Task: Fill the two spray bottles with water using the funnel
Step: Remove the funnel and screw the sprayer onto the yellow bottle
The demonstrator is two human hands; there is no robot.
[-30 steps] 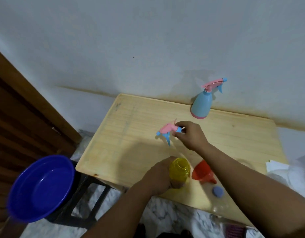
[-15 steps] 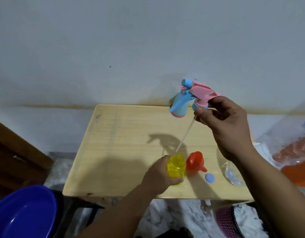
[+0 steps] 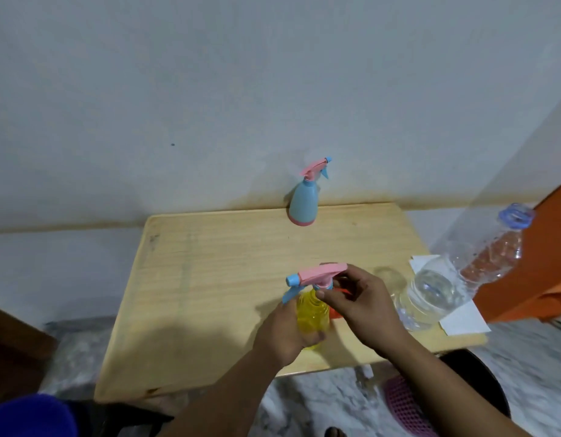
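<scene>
Your left hand grips the yellow bottle; your right hand pinches the spray head onto its neck. Capping step, likely. Next: twist tight. Blue bottle stands well beyond both hands.

The nearer spray bottle has a translucent yellow body; its trigger head is pink, with a light blue nozzle tip and light blue lever. The far spray bottle is pale blue with a pink band at its base, a pink head and a blue nozzle. A sliver of the funnel shows orange-red. The worktop is pale blond wood with fine straight grain. The water bottle is clear with a blue cap. The paper under it is white. The floor is grey-white marbled. The wall is plain grey-white.
</scene>
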